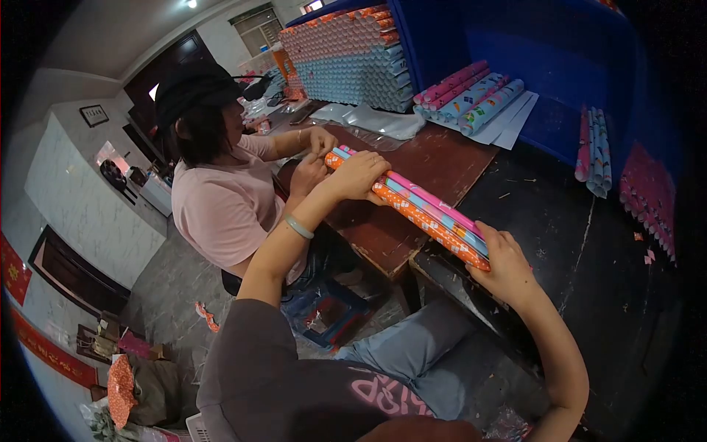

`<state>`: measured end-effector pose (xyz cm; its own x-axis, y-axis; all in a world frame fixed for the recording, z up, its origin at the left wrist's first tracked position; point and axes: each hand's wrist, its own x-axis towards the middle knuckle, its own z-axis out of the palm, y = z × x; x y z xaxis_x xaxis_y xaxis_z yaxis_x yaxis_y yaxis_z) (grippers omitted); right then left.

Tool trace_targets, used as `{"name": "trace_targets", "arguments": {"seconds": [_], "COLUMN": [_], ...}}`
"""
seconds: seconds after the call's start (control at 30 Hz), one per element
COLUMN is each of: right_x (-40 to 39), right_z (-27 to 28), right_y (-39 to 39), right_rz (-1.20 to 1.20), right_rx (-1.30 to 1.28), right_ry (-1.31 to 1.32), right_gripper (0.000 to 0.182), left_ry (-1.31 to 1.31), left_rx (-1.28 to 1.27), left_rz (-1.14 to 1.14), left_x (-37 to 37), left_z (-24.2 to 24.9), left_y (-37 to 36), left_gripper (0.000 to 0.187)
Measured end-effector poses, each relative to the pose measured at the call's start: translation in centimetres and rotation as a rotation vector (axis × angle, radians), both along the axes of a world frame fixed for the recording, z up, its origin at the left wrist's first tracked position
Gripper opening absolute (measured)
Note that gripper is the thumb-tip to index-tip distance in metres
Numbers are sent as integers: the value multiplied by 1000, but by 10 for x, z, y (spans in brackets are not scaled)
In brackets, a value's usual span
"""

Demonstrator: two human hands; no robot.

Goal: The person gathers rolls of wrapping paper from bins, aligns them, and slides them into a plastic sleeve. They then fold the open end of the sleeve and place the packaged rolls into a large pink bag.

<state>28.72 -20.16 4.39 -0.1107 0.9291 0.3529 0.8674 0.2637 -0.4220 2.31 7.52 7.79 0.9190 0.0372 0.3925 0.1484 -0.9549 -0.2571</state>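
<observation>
A bundle of gift wrap rolls (434, 217), orange, light blue and pink, stretches between both hands above the dark tables. Toward its far end, my left hand (359, 175) is wrapped over the rolls from above. At the near end, my right hand (504, 264) grips them, with the thumb on the near side and the fingers over the top. A co-worker's hands (315, 158) are right at the far tip of the bundle.
A co-worker (221, 191) in a pink shirt and black cap sits at the brown table (442, 158). A large stack of rolls (346, 62) stands at the back. More rolls (479, 99) lie near the blue panel (545, 74). Several rolls (595, 151) sit at the right on the black table (545, 199).
</observation>
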Motion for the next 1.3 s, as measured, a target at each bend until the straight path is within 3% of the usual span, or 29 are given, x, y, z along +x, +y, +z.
{"name": "trace_targets", "arguments": {"seconds": [0.53, 0.83, 1.3], "right_x": [0, 0, 1], "right_z": [-2, -5, 0], "right_y": [1, 3, 0], "right_rz": [-17, 4, -8], "right_rx": [-1, -4, -13], "right_ry": [-9, -51, -1], "right_gripper": [72, 72, 70], "left_ry": [8, -13, 1], "left_rx": [-8, -47, -20], "left_rz": [-10, 8, 40], "left_x": [5, 0, 3], "left_z": [-1, -27, -7], "left_y": [0, 5, -2], "left_gripper": [64, 65, 64]}}
